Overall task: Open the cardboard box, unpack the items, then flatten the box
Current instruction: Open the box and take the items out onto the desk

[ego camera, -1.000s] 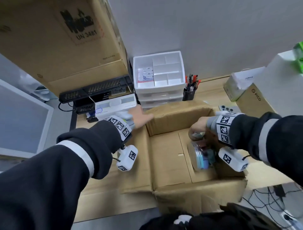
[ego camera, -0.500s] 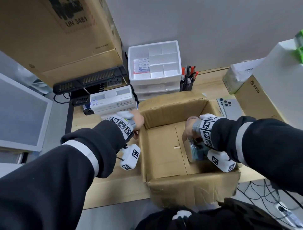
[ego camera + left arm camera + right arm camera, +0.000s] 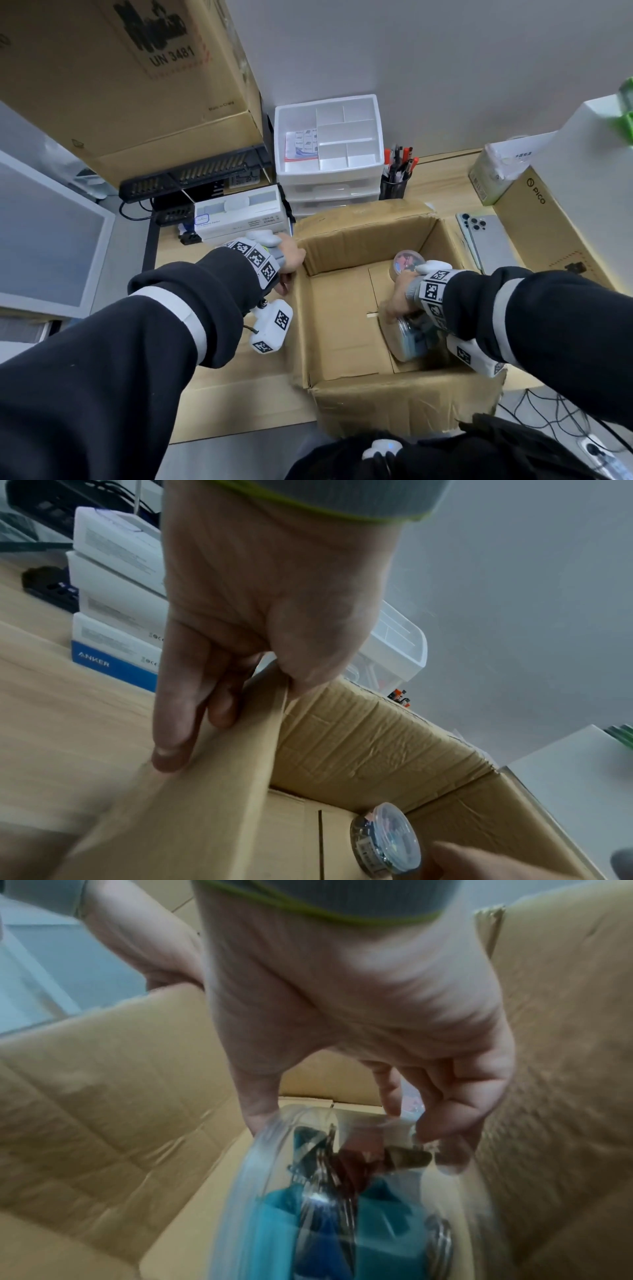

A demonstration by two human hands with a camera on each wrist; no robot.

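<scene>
1. Fingers [image 3: 178, 710] of the left hand [image 3: 289, 258] are pinching the left wall of the cardboard box [image 3: 342, 342] at its far corner: the fingers are lying flat against the outside face and the thumb is pressing from inside. Judged purpose: this grip is bracing the box against the desk [image 3: 239, 394] so that it is not sliding or tipping while the other hand is working inside.

2. Standing open on the desk, the box is showing its folded bottom panels. Its top flaps are turned outward, which is keeping the opening free for reaching in.

3. Lying on its side on the box floor, toward the right wall, a clear jar [image 3: 409, 337] is holding blue and dark contents that are too blurred to identify.

4. A second, smaller clear jar [image 3: 404, 263] is sitting in the far right corner of the box, with nothing touching it.

5. Curling down over the upper rim of the first jar, the right hand [image 3: 399, 296] is gripping it, with the thumb on one side and the other fingers on the opposite side. Judged purpose: a grasp across the rim is giving a secure hold for lifting the jar out.

6. Task status, as a judgement: opening is complete, unpacking is under way, and flattening is waiting until both jars are out.
</scene>
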